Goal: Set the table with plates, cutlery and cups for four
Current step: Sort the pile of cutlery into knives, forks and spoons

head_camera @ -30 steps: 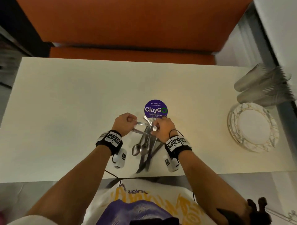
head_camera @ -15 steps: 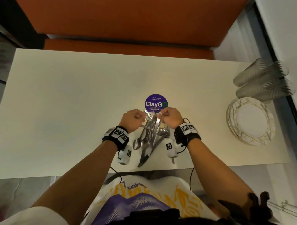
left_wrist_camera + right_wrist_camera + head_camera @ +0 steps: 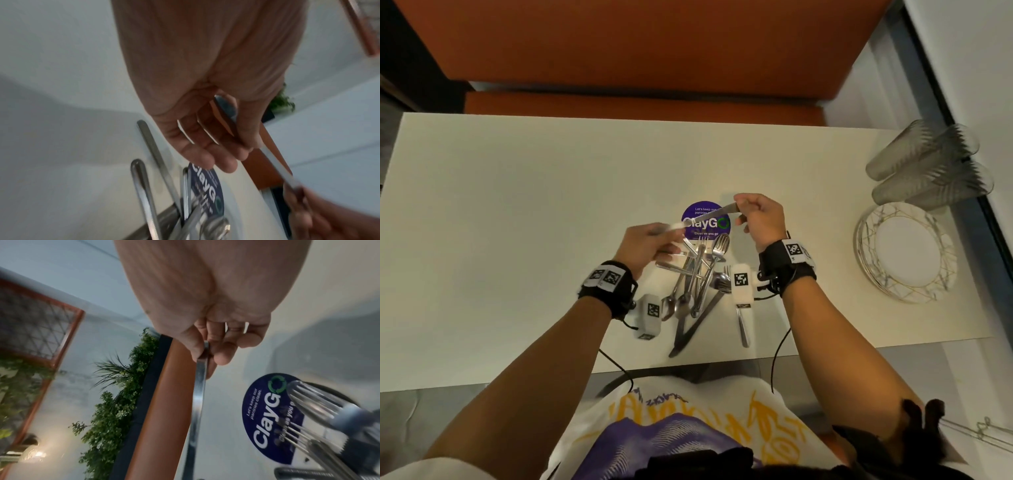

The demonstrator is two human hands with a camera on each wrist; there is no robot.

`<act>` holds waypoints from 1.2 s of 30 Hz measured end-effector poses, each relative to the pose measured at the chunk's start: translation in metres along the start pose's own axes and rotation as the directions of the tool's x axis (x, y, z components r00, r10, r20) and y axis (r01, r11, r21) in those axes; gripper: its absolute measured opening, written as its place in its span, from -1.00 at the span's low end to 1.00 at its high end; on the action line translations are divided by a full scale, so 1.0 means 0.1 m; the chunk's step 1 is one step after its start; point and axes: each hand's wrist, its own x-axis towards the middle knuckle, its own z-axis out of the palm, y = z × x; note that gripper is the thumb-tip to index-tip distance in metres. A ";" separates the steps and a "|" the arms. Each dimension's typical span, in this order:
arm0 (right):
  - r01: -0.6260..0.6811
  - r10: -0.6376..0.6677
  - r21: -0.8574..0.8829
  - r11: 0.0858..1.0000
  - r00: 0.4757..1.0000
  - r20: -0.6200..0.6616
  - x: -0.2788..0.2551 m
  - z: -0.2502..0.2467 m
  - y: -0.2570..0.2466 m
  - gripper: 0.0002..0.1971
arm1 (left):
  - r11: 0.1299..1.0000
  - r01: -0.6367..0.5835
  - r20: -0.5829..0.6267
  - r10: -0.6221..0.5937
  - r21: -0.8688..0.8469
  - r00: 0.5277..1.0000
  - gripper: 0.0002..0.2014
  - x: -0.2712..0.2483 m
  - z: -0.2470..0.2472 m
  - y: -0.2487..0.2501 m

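1. Now a knife (image 3: pixel 714 213) is lifted clear of the cutlery pile (image 3: pixel 697 284), pinched between left hand (image 3: pixel 650 245) and right hand (image 3: pixel 762 219).
2. Plates (image 3: pixel 866 253) and cups (image 3: pixel 928 164) wait stacked at three o'clock; sorting has only begun.

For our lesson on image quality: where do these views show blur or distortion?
Head view: the knife smears near the left hand; table edges bow. Left wrist view: soft throughout. Right wrist view: forks blurred, sticker sharp.
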 end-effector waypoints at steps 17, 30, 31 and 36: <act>-0.012 0.112 -0.244 0.970 0.911 0.397 -0.53 0.21 0.43 -0.86 | 0.935 -0.024 -0.135 -0.025 -0.354 0.991 -0.88 0.01 0.05 0.05; 0.660 0.033 -0.592 0.462 0.655 0.755 -0.89 0.22 0.87 -0.87 | 0.984 0.009 -0.380 -0.076 -0.176 0.922 -0.76 -0.58 0.16 -0.37; 0.696 0.058 -0.591 0.407 0.626 0.777 -0.91 0.23 0.87 -0.85 | 0.985 0.019 -0.395 -0.086 -0.171 0.915 -0.78 -0.65 0.19 -0.42; 0.829 0.040 -0.514 0.220 0.519 0.854 -0.94 0.23 0.97 -0.77 | 0.987 0.045 -0.454 -0.110 -0.151 0.884 -0.78 -0.93 0.30 -0.67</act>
